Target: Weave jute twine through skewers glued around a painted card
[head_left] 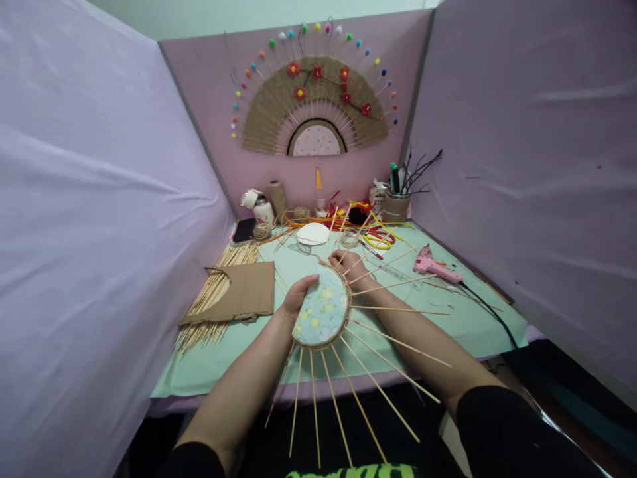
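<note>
A round disc (326, 302) covered in light blue cloth with yellow flowers is tilted toward me above the table. Brown twine (347, 312) runs around its rim, and several thin bamboo sticks (343, 400) fan out from its edge to the right and downward. My left hand (298, 295) is closed on the disc's left side, thumb across the cloth and the other fingers hidden behind. Just behind the upper right rim, my right hand (351, 263) is closed in a pinch among the upper sticks. Whatever its fingertips hold is too small to make out.
Left lies cut cardboard (253, 289) on a pile of bamboo sticks (199, 332). A pink glue gun (435, 265) with a black cord rests right. Behind are a white disc (313, 234), yellow-handled scissors (377, 240), jars and twine. A decorated fan (269, 113) hangs on the back panel.
</note>
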The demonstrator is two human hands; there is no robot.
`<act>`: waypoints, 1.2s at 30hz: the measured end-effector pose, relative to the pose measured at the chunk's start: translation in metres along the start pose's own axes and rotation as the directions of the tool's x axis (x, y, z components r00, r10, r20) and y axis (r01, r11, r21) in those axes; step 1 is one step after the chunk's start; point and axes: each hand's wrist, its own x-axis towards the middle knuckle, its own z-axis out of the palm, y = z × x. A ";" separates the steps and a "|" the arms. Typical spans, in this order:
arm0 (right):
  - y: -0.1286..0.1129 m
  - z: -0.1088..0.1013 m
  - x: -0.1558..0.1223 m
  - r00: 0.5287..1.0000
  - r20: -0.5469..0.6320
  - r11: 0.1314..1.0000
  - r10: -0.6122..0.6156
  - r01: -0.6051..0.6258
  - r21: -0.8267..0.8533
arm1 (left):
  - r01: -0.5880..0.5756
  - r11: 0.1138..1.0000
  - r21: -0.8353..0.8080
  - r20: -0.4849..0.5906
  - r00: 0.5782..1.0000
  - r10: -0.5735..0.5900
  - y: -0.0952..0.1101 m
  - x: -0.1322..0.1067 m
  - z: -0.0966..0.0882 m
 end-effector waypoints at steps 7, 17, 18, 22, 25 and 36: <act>-0.002 0.006 0.007 0.994 -0.086 0.998 -0.064 0.062 -0.028 | 0.094 0.992 -0.084 -0.012 0.995 -0.095 -0.007 0.006 0.006; 0.003 -0.023 0.015 0.996 -0.089 0.985 0.010 0.005 0.170 | 0.032 0.999 -0.031 0.150 0.988 -0.027 -0.003 0.000 0.008; 0.005 -0.030 0.016 0.997 -0.061 0.976 0.040 -0.026 0.215 | 0.020 1.000 -0.020 0.146 0.989 -0.017 -0.002 -0.001 0.008; 0.010 -0.060 0.013 0.982 0.107 0.869 0.158 -0.190 0.457 | 0.039 0.999 0.017 0.116 0.992 -0.040 0.004 -0.001 0.002; 0.010 -0.080 0.007 0.973 0.209 0.751 0.095 -0.208 0.627 | 0.076 0.997 0.012 0.096 0.992 -0.077 0.007 0.000 0.000; 0.021 -0.081 0.013 1.000 -0.009 0.901 0.001 0.003 0.433 | 0.000 0.995 -0.103 0.033 0.999 0.004 0.016 -0.002 0.003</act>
